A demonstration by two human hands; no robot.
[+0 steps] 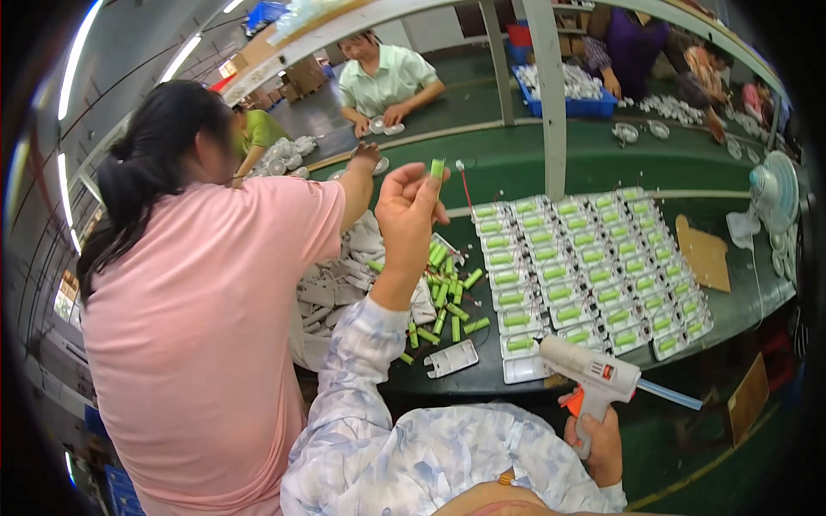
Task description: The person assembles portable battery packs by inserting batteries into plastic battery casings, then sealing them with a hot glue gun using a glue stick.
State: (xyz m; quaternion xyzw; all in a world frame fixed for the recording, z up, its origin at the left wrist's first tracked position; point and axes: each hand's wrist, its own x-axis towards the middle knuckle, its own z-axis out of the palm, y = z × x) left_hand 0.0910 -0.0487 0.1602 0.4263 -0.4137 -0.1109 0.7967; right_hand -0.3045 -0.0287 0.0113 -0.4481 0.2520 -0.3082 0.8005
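Raised in front of me, my left hand (406, 202) pinches a green cylindrical battery (438, 168) between thumb and fingers. A red wire (465, 185) with a small white plug stands out beside it. At the lower right, my right hand (605, 440) grips the handle of a white glue gun (594, 365) with an orange trigger. A pale blue glue stick (669, 394) sticks out of its rear. The gun's nozzle points left, over the nearest white casing (527, 370) of the rows. Many other white casings (564, 292) hold green batteries and lie side by side.
Loose green batteries (453, 288) lie heaped left of the rows, near a single white casing (452, 359) and a pile of white parts (331, 297). A person in pink (198, 318) sits close on my left. Cardboard (703, 254) and a small fan (774, 191) are at right.
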